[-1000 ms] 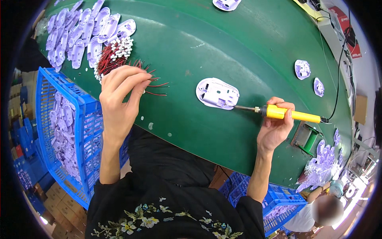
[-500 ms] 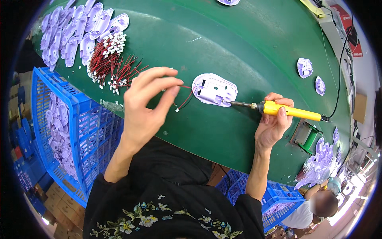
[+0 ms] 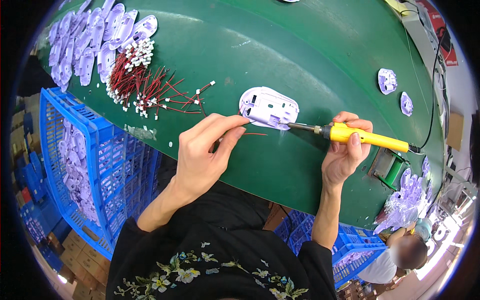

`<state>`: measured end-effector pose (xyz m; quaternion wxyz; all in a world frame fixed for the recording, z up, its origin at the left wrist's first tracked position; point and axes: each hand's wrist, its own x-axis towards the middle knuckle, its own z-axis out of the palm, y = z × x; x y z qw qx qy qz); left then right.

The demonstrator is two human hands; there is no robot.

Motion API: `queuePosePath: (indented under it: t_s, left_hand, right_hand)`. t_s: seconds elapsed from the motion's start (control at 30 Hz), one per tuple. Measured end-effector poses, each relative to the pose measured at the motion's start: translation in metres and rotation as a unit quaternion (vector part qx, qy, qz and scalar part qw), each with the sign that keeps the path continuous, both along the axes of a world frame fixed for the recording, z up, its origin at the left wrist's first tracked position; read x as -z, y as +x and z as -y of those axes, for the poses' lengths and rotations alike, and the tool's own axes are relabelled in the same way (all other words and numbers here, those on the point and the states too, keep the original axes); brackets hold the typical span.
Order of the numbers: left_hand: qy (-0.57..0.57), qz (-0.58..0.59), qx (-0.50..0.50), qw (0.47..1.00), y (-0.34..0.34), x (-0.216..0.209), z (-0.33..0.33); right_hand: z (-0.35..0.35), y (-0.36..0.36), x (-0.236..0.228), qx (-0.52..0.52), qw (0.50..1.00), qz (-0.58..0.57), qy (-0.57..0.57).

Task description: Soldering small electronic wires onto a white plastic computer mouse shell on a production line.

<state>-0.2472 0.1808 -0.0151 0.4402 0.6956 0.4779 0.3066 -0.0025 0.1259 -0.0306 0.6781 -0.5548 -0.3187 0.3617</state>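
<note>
Left hand moved beside casing, pinching red wire; right hand curled round soldering iron

The worktop is green, the soldering iron yellow and black, the plastic shells pale lilac, the wires red with white plugs, the basket blue, and the black shirt flower-patterned.

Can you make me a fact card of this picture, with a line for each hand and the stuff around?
Left hand: pinching a red wire near the shell
Right hand: holding a yellow iron, tip at the shell
Shell: pale purple, lying on the green table
Wire pile: red, white plugs, left of the shell
Crate: blue, at the left, purple parts inside
</note>
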Motion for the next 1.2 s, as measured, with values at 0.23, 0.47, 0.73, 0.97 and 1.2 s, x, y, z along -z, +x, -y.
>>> queuePosePath:
  t_s: [0.23, 0.47, 0.73, 0.97, 1.2]
  left_hand:
    - [0.004, 0.024, -0.059, 0.998, 0.026, 0.018, 0.018]
    - [0.118, 0.026, -0.094, 0.988, 0.037, 0.033, 0.023]
    - [0.143, 0.052, -0.052, 0.987, 0.035, 0.034, 0.022]
    - [0.153, 0.009, -0.030, 0.988, 0.036, 0.037, 0.020]
    - [0.158, -0.005, -0.032, 0.987, 0.040, 0.038, 0.019]
  right_hand:
    - [-0.001, -0.002, 0.000, -0.001, 1.000, 0.015, -0.008]
    - [0.000, 0.000, 0.001, 0.005, 1.000, 0.010, -0.007]
    - [0.000, 0.000, 0.001, 0.002, 1.000, 0.011, -0.010]
    - [-0.001, 0.000, 0.002, 0.004, 1.000, 0.013, -0.011]
    - [0.000, 0.000, 0.003, 0.003, 1.000, 0.009, -0.006]
